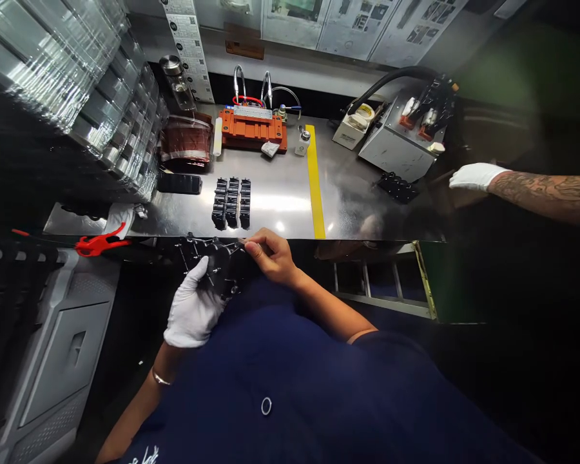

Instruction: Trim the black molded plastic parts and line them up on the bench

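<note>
My left hand (192, 312), in a white glove, is closed on a black moulded plastic part (218, 264) with several thin arms and small knobs. It holds the part in front of the bench edge, thumb on top. My right hand (276, 259), bare, is at the part's upper right side with thumb and forefinger pinched together. Whatever is between those fingertips is too small to make out. Just beyond the part, three rows of black ribbed plastic pieces (231, 203) stand side by side on the metal bench (275, 222).
An orange fixture (254, 129) stands at the back beside a small white bottle (303, 142). Yellow tape (315, 183) crosses the bench. Stacked clear trays (101, 96), a phone (180, 183) and a red clamp (101, 243) are left. Another person's gloved hand (476, 175) reaches in from the right.
</note>
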